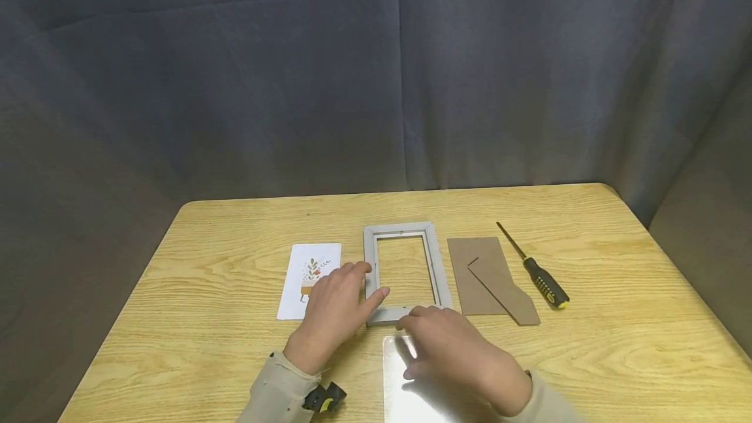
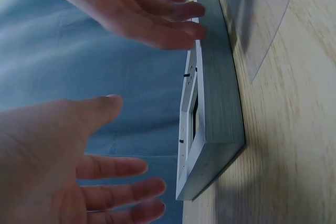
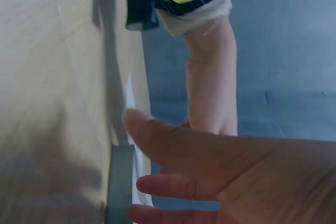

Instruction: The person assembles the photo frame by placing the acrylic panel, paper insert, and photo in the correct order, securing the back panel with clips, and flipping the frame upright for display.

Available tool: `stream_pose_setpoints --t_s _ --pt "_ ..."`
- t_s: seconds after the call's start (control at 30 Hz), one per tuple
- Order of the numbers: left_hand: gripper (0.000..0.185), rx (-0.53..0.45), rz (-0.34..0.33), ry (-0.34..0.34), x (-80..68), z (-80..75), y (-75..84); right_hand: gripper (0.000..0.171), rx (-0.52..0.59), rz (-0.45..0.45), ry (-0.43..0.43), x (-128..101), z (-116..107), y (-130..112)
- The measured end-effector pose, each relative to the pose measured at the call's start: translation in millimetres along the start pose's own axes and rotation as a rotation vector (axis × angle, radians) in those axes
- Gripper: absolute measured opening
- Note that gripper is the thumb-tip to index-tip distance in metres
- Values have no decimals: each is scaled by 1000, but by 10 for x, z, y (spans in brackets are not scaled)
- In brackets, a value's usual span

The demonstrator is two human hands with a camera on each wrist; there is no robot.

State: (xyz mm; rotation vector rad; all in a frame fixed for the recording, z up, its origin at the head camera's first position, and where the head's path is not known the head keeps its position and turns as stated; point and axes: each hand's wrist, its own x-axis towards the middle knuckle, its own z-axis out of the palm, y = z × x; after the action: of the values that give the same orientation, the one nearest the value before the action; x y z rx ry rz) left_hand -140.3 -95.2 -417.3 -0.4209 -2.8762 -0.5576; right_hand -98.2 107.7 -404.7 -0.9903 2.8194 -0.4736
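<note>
Steadying the grey picture frame (image 1: 405, 271) comes first: it lies face down near the middle of the wooden table (image 1: 617, 344), with its near short edge toward the person. The left hand (image 1: 337, 309) hovers at the frame's near left corner with fingers straight and relaxed, gripping nothing; the left wrist view shows those fingers just off the frame's side. The right hand (image 1: 455, 351) lies with fingers extended over the far end of the clear sheet (image 1: 405, 390), at the frame's near edge, and pinches nothing that can be seen.

Recommended handling, as a judgement:
- Hold the frame by its outer edges so it does not slide.
- Handle the clear sheet by its edges; it looks smooth and likely to smear.
- Keep the sheet square to the opening before lowering it.

Parts count on the table:
- one frame
- one clear sheet
- one printed card (image 1: 309, 279), left of the frame
- one brown backing board (image 1: 478, 266) with one stand flap (image 1: 505, 292)
- one screwdriver (image 1: 536, 275), far right
</note>
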Motion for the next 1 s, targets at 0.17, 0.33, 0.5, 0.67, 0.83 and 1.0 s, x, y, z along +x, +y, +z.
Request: stream_pose_setpoints --t_s 0.17,0.33,0.5,0.67,0.83,1.0 --pt "43 -4 -5 -4 1 -6 9 68 -30 37 -55 -7 79 -76" --pt "41 -8 -14 -21 -2 -11 18 61 -80 33 -83 -21 142 -109" --pt "42 -11 -24 -35 -5 -12 26 58 -101 6 -70 -42 178 -124" --pt "42 -10 -27 -39 -8 -6 28 69 -57 13 -72 -57 202 -109" --pt "43 -5 -24 -35 -8 1 19 67 14 11 -64 -66 222 -92" --pt "44 -6 -29 -43 -7 10 15 73 12 18 -66 -60 232 -88"
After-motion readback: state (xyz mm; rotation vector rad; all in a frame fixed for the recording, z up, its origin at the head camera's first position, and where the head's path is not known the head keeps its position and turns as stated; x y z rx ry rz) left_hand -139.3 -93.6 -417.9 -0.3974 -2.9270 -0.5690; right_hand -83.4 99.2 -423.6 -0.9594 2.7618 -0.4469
